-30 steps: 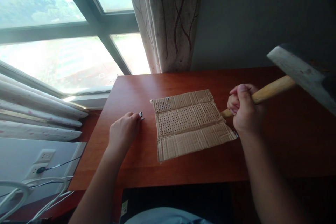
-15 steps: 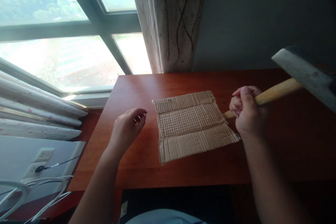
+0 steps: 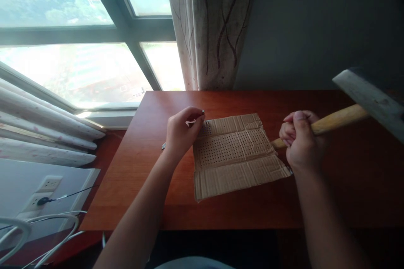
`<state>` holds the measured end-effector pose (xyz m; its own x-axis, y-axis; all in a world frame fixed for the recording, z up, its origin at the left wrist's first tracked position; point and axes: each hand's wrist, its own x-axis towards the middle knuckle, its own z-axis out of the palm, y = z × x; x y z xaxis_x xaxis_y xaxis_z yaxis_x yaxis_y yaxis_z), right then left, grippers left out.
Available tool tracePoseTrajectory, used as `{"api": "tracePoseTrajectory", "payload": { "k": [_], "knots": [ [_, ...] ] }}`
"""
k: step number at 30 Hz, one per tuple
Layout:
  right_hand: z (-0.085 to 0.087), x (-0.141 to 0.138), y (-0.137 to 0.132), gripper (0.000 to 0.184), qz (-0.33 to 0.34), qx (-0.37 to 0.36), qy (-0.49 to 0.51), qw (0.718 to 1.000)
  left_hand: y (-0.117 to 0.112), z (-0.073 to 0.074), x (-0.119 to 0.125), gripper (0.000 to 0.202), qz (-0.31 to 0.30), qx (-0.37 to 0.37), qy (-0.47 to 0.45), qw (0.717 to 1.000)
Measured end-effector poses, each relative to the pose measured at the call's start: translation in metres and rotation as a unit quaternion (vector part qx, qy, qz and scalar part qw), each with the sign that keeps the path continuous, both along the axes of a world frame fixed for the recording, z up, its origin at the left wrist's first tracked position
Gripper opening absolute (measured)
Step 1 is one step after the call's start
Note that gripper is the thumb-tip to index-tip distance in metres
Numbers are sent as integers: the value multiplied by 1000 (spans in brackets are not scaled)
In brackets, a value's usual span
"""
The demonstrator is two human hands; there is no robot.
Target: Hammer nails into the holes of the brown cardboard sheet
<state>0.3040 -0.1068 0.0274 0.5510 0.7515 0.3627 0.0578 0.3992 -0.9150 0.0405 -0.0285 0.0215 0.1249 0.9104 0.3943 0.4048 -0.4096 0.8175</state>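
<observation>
My right hand point(image 3: 301, 138) is closed around the wooden handle of a hammer point(image 3: 339, 118), whose metal head is raised at the right edge of the view. The handle's end sticks out beside a piece of cardboard point(image 3: 241, 174) on the table. The cardboard has rows of small holes and creases across it. Over its far left corner, my left hand point(image 3: 186, 128) pinches what looks like a small nail point(image 3: 203, 112) between thumb and fingertips. Only the tip shows. Several thin metal pieces point(image 3: 163, 146) lie on the table, partly hidden behind my left wrist.
The reddish-brown wooden table point(image 3: 126, 193) ends at a window point(image 3: 94, 75) and a patterned curtain point(image 3: 217, 29). At the lower left, a wall socket point(image 3: 50, 183) holds a black plug, and white cables point(image 3: 74, 222) hang beside the table.
My left hand has moved right and away from me, from beside the cardboard to over its far left corner. The metal pieces on the table now show. The right hand still holds the hammer up.
</observation>
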Motion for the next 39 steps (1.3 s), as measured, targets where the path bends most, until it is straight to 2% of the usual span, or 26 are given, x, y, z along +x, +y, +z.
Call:
{"api": "tracePoseTrajectory", "payload": {
  "k": [4,9,26,39],
  "knots": [
    [0,0,0,29,-1,1,1,1000,0,-10,-1,13,8,-14,-8,1000],
    [1,-1,-1,28,-4,-2,1,1000,0,-14,-1,15,2,-31,-40,999],
    [4,-2,-2,28,1,-4,0,1000,-1,-20,0,10,4,17,-27,999],
    [4,-3,-1,30,-16,-19,-18,1000,0,-24,-1,10,6,20,-35,999]
  ]
}}
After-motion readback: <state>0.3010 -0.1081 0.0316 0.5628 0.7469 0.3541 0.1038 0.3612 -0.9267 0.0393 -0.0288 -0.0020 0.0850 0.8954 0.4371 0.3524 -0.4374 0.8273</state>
